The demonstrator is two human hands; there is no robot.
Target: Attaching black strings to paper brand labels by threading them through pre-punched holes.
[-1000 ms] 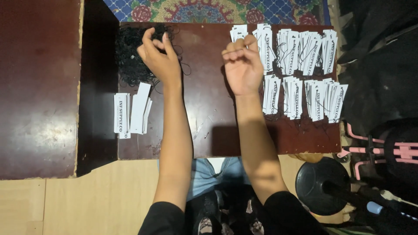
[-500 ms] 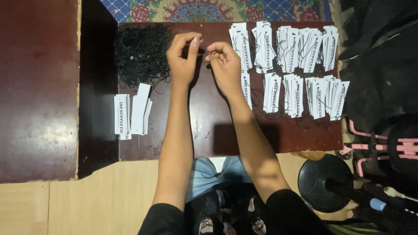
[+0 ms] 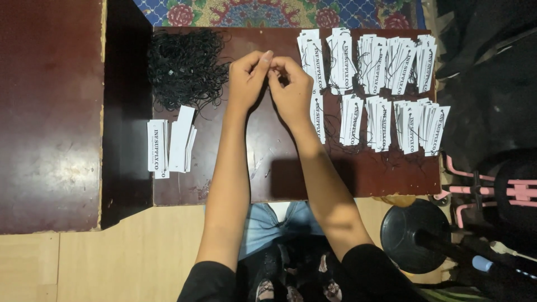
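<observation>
1. Left hand (image 3: 248,78) and right hand (image 3: 291,89) now meet fingertip to fingertip over the board (image 3: 291,179), pinching something too small to tell, maybe a string.
2. A second ago they were apart, the left at the string pile (image 3: 184,67).
3. Blank tags (image 3: 170,140) lie left; strung tags (image 3: 386,84) right.
4. Threading looks underway.

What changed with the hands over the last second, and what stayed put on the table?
The left hand left the black string pile and moved right; the right hand moved left, so their fingertips now meet. Whether they pinch anything is unclear. The strung tags and the small tag stack stayed put.
</observation>
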